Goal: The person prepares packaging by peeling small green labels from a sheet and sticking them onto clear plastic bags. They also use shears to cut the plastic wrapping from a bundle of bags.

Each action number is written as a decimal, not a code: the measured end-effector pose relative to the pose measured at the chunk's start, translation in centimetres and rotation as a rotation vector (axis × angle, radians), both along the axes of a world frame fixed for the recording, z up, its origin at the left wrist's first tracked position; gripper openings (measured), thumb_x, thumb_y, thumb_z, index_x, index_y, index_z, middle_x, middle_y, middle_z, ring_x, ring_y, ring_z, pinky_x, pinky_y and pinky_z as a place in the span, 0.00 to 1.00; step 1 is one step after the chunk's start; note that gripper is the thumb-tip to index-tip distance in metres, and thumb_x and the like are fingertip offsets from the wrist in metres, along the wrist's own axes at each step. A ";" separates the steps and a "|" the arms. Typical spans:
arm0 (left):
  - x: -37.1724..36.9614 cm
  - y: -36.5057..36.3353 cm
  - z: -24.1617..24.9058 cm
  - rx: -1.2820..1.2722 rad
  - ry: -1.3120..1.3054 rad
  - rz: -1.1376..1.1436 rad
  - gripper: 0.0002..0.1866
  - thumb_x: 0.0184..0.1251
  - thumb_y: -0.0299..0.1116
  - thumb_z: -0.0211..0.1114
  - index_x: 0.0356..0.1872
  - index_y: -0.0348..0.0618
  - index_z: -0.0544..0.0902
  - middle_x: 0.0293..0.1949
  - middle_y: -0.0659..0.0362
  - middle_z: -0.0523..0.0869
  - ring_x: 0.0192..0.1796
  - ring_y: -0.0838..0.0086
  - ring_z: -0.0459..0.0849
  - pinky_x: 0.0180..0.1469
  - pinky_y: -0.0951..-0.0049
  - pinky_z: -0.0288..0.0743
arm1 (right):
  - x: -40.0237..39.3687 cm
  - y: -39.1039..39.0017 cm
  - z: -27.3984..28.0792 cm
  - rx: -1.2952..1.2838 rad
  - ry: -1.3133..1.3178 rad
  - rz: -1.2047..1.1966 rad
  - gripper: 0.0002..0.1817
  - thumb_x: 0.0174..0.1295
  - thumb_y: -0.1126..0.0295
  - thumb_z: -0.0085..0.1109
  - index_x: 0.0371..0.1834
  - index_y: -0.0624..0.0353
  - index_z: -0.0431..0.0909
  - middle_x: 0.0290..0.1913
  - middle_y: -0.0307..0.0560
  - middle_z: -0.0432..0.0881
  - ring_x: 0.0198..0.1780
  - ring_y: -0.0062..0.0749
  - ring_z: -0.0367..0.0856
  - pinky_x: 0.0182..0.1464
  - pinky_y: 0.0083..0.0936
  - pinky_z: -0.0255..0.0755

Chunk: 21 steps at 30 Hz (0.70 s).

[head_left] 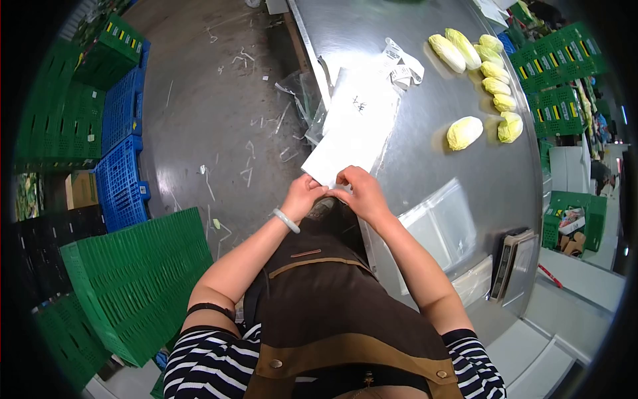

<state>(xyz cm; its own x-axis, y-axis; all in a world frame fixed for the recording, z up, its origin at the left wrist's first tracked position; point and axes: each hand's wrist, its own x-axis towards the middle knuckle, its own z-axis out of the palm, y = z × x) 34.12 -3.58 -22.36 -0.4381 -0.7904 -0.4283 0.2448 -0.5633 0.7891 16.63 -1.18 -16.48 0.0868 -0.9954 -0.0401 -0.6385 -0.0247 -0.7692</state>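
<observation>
My left hand (304, 197), with a pale bangle at its wrist, and my right hand (362, 194) meet at the near corner of a white sheet (352, 130). The fingers of both hands are pinched together there, at the metal table's left edge. Dark handwriting shows on the sheet. Beyond it lies a crumpled strip of white labels (403, 65). To the right, a single cabbage (464, 133) lies apart from several others (495, 70). Clear plastic bags (442, 223) lie flat on the table near my right forearm.
Stacked green crates (136, 282) and blue crates (121, 179) stand on the left. Plastic scraps litter the floor (193, 133). A scale-like device (512, 266) sits at the table's near right. More green crates (558, 63) stand beyond the table (425, 176).
</observation>
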 end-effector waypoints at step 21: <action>-0.3 1.0 1.3 0.002 -0.020 0.173 0.25 0.63 0.24 0.66 0.58 0.32 0.67 0.43 0.52 0.85 0.42 0.74 0.85 0.43 0.76 0.81 | -1.5 1.9 0.1 -0.252 0.386 0.264 0.05 0.50 0.72 0.62 0.27 0.59 0.75 0.28 0.47 0.79 0.32 0.44 0.80 0.34 0.36 0.74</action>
